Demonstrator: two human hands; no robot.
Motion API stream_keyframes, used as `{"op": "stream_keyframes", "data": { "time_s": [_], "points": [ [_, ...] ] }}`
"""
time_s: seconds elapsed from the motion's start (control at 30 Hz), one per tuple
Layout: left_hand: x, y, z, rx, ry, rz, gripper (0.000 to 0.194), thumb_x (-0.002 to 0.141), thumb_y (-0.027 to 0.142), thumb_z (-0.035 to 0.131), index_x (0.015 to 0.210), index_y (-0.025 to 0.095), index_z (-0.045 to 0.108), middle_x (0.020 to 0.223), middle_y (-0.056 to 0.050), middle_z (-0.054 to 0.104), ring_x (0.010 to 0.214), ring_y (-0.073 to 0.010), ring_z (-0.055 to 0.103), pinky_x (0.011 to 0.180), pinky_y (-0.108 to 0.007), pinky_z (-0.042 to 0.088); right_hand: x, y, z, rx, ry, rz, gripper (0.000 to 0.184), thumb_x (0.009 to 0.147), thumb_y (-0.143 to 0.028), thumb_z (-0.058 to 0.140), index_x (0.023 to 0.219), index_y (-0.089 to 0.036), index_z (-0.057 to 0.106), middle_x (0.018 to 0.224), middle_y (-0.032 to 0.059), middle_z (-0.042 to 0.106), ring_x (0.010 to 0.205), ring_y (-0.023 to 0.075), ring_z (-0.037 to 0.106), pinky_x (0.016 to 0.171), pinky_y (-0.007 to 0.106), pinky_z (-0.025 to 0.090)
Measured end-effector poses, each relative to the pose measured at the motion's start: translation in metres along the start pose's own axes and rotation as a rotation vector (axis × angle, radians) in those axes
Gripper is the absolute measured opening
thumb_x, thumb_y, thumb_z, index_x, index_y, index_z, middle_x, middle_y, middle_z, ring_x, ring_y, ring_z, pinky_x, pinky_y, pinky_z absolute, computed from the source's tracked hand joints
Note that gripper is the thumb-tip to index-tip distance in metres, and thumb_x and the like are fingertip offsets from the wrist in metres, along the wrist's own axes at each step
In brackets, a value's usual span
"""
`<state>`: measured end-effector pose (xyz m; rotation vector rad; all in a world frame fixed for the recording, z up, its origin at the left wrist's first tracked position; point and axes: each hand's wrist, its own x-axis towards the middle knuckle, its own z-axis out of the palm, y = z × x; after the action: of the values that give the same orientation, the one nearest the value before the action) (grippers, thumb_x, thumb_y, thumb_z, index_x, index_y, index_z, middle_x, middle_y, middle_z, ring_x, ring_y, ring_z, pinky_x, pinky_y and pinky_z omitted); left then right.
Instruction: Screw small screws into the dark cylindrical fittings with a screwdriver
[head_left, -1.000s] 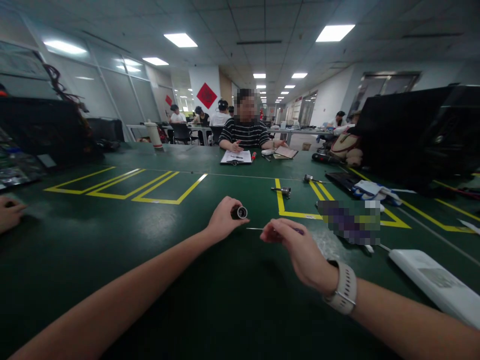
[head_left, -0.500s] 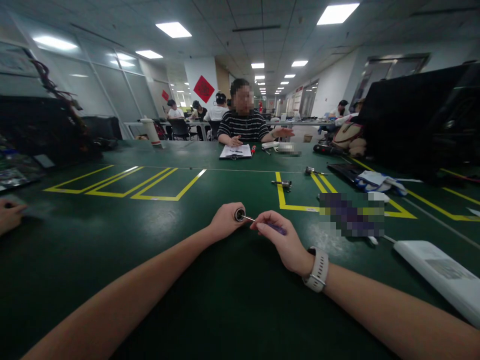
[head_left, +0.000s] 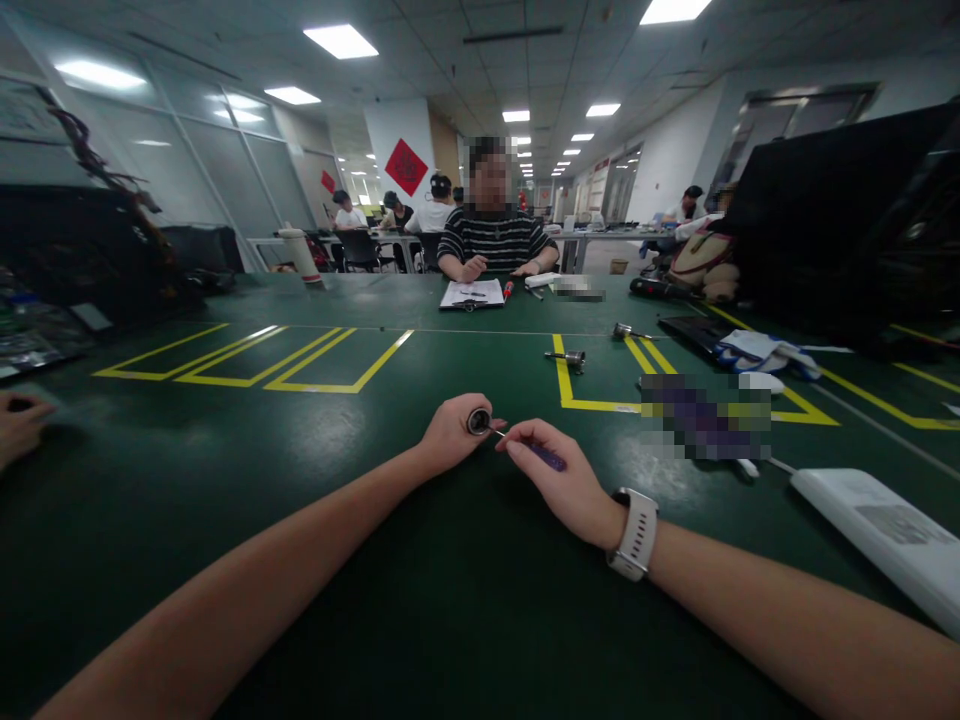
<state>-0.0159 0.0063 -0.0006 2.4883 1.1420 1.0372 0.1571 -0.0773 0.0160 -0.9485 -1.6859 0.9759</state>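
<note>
My left hand (head_left: 448, 437) is closed around a dark cylindrical part (head_left: 478, 421), its round metal-rimmed opening turned toward me. In my right hand (head_left: 566, 478) is a screwdriver (head_left: 545, 456) with a purple handle, pinched between thumb and fingers. Its thin metal shaft points up and left to the opening of the cylinder; whether the tip is inside or just at the rim I cannot tell. Both hands are above the green tabletop (head_left: 360, 570), close together. Farther off to the right, two metal parts with thin shafts, a nearer one (head_left: 571, 359) and a farther one (head_left: 625, 331), lie on the table.
Yellow tape (head_left: 322, 388) marks areas on the table. At right are a white power strip (head_left: 870, 520), gloves (head_left: 765, 352) and a blurred purple item (head_left: 701, 418). A person (head_left: 495, 235) sits opposite by a clipboard (head_left: 472, 294). Another person's hand (head_left: 21, 425) is at the left edge.
My right hand has moved left and turned the screwdriver, bringing its shaft from beside the cylinder to the opening. The person opposite has lowered a hand to the table.
</note>
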Motion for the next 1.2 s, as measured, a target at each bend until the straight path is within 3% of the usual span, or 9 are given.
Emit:
{"op": "stream_keyframes", "data": {
  "time_s": [0.3, 0.4, 0.6, 0.93, 1.03, 1.2],
  "points": [
    [0.001, -0.001, 0.002, 0.07, -0.045, 0.029, 0.027, 0.076, 0.038, 0.055, 0.061, 0.017, 0.047, 0.058, 0.003, 0.047, 0.056, -0.0109, 0.044, 0.054, -0.024, 0.033, -0.002, 0.002, 0.003, -0.175, 0.055, -0.179, 0.012, 0.084, -0.022, 0.049, 0.088, -0.021, 0.061, 0.09, 0.0051, 0.061, 0.086, 0.0193, 0.055, 0.079, 0.035, 0.042],
    [0.001, -0.002, 0.002, 0.112, -0.047, 0.048, 0.027, 0.076, 0.038, 0.056, 0.062, 0.017, 0.048, 0.059, 0.003, 0.049, 0.057, -0.0115, 0.045, 0.058, -0.025, 0.034, -0.001, 0.003, 0.004, -0.175, 0.067, -0.131, 0.011, 0.083, -0.022, 0.051, 0.085, -0.02, 0.061, 0.086, 0.0048, 0.061, 0.084, 0.0193, 0.056, 0.078, 0.035, 0.042],
    [0.001, -0.001, 0.0, 0.099, -0.061, 0.024, 0.026, 0.076, 0.038, 0.057, 0.063, 0.017, 0.049, 0.06, 0.003, 0.05, 0.058, -0.0114, 0.046, 0.058, -0.025, 0.035, 0.001, -0.001, 0.0, 0.058, -0.017, 0.052, 0.013, 0.083, -0.026, 0.052, 0.08, -0.02, 0.064, 0.085, 0.0023, 0.064, 0.082, 0.0174, 0.058, 0.075, 0.032, 0.042],
    [0.0, 0.002, 0.0, 0.108, -0.054, 0.025, 0.025, 0.077, 0.034, 0.056, 0.061, 0.018, 0.046, 0.06, 0.003, 0.047, 0.057, -0.0113, 0.044, 0.056, -0.024, 0.034, -0.001, 0.002, 0.001, 0.027, 0.088, 0.039, 0.013, 0.082, -0.027, 0.053, 0.078, -0.02, 0.064, 0.082, 0.0019, 0.063, 0.08, 0.0179, 0.056, 0.075, 0.033, 0.042],
    [-0.001, 0.001, 0.0, 0.113, -0.054, 0.04, 0.024, 0.077, 0.035, 0.056, 0.063, 0.018, 0.047, 0.061, 0.003, 0.047, 0.059, -0.0118, 0.045, 0.058, -0.025, 0.035, 0.002, 0.005, 0.0, 0.147, 0.073, 0.091, 0.013, 0.08, -0.027, 0.055, 0.077, -0.02, 0.065, 0.081, 0.0025, 0.064, 0.08, 0.0181, 0.056, 0.074, 0.033, 0.042],
    [-0.002, 0.0, 0.0, 0.031, -0.067, 0.049, 0.021, 0.077, 0.03, 0.056, 0.063, 0.017, 0.046, 0.062, 0.003, 0.046, 0.058, -0.0107, 0.043, 0.056, -0.024, 0.035, 0.008, 0.011, -0.002, 0.545, 0.078, 0.24, 0.011, 0.077, -0.025, 0.057, 0.073, -0.018, 0.065, 0.079, 0.0039, 0.066, 0.075, 0.0161, 0.057, 0.069, 0.031, 0.043]
  ]
}}
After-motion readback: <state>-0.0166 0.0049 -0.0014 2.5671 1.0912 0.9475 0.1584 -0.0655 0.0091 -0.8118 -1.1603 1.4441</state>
